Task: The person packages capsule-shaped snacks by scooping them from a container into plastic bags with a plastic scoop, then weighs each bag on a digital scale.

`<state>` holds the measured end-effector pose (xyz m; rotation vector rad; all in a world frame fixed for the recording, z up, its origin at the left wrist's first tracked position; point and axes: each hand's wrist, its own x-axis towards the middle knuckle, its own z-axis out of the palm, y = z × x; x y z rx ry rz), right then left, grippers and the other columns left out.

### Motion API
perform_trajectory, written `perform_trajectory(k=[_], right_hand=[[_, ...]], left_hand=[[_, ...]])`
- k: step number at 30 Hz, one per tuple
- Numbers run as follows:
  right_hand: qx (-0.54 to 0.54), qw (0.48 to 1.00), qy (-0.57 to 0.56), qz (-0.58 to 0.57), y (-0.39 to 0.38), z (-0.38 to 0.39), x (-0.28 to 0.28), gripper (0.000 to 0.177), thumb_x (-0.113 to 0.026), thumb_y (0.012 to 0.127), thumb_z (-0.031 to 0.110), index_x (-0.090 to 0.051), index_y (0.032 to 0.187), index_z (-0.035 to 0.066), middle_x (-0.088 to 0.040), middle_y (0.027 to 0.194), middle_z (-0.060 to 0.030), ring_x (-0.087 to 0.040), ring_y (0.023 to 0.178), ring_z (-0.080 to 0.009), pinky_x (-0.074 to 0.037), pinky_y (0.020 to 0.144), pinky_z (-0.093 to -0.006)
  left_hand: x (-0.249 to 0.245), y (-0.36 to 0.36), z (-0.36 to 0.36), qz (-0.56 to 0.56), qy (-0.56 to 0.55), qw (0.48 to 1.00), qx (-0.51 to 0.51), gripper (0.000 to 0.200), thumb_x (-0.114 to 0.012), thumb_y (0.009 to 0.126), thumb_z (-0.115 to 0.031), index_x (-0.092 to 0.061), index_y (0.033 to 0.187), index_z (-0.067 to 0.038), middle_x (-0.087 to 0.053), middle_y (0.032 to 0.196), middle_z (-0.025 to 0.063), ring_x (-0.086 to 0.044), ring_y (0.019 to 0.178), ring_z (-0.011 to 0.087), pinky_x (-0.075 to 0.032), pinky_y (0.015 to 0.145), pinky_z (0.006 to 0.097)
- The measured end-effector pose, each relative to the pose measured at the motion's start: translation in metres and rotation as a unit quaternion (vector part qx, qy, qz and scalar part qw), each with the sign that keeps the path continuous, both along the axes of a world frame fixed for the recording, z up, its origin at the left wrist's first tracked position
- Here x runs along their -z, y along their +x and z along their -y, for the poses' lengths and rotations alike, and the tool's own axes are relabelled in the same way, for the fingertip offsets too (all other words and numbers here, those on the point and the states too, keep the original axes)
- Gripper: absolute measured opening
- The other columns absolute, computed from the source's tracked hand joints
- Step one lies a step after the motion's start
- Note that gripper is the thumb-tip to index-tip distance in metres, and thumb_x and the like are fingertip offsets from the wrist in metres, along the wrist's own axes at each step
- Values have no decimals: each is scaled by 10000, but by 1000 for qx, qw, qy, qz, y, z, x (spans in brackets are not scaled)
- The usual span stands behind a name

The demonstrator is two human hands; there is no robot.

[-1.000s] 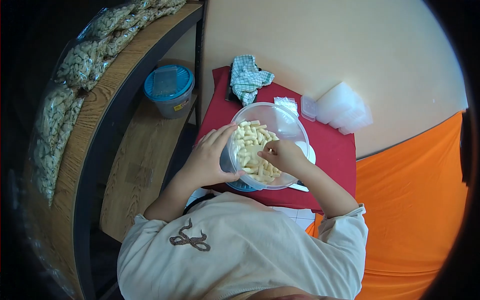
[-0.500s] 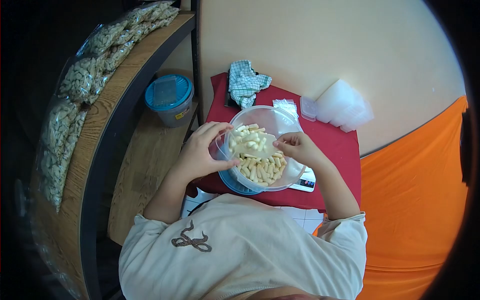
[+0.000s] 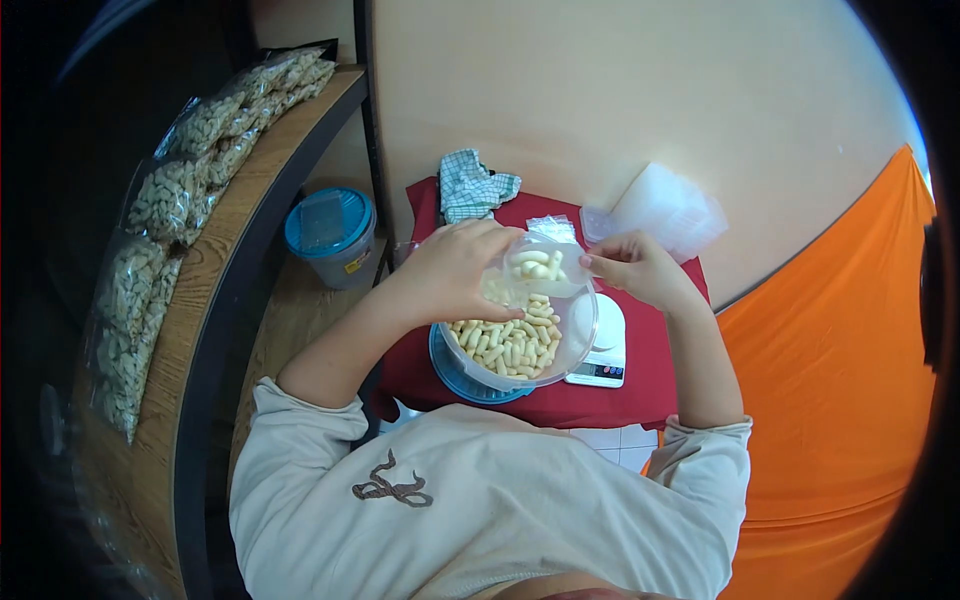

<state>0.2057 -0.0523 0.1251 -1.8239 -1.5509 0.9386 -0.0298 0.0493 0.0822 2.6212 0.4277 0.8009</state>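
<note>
A small clear plastic container (image 3: pixel 572 278) holds several pale finger-shaped snack pieces (image 3: pixel 535 265). My left hand (image 3: pixel 462 272) is wrapped around its left side, with the thumb toward me. At its right edge, my right hand (image 3: pixel 640 270) pinches the rim between thumb and fingers. Both hands hold it above a large clear round tub (image 3: pixel 585 340). Many more pale snack pieces (image 3: pixel 505 350) fill the bottom of this tub. Part of a blue lid (image 3: pixel 465 380) shows beneath the tub's left side.
A white digital scale (image 3: pixel 600 372) stands right of the tub on the red-covered table (image 3: pixel 640 395). Behind are a checked cloth (image 3: pixel 468 185), clear plastic bags (image 3: pixel 551 229) and stacked clear containers (image 3: pixel 665 210). Left, a shelf (image 3: pixel 225 240) bears bagged snacks (image 3: pixel 165 200); a blue-lidded tub (image 3: pixel 330 235) sits lower.
The small container has risen from inside the tub to above its far rim. My left hand moved right and around it; my right hand moved up and right. The view shifted slightly.
</note>
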Motion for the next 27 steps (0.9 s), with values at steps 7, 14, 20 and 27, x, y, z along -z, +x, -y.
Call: perform_trajectory(k=[7,14,20,27], right_hand=[[-161,879,163,419,-52,-6,-52,228,-665,752,286,-670,741,59,-623,648,-112,-605,596,-246,-457,506,-340],[-230,696,368,573,-66,3,-70,185,-664,772,258,-633,750,78,-503,555,-52,-521,502,-227,-404,471,-359],[-127,762,231,592,-46,-8,-37,184,-590,822,252,-610,715,104,-588,619,-42,-609,585,-230,-468,495,-343],[-273,686,146,659,-42,-53,85,60,-580,732,124,-610,723,74,-624,665,-65,-635,591,-218,-488,478,-335]], left_hand=[[3,19,5,53,-26,998,0,775,-790,578,-370,-509,1209,-18,-551,1147,190,-537,1076,326,-420,936,390],[14,-7,-3,164,-151,975,4,726,-798,604,-328,-520,1195,-11,-567,1108,171,-573,1015,281,-462,875,365],[34,-40,-14,260,-99,933,-229,659,-775,640,-280,-523,1187,-12,-578,1013,136,-575,923,283,-469,800,378],[67,-4,12,166,122,918,-340,726,-725,674,-338,-443,1270,-34,-529,1087,118,-503,999,280,-382,852,443]])
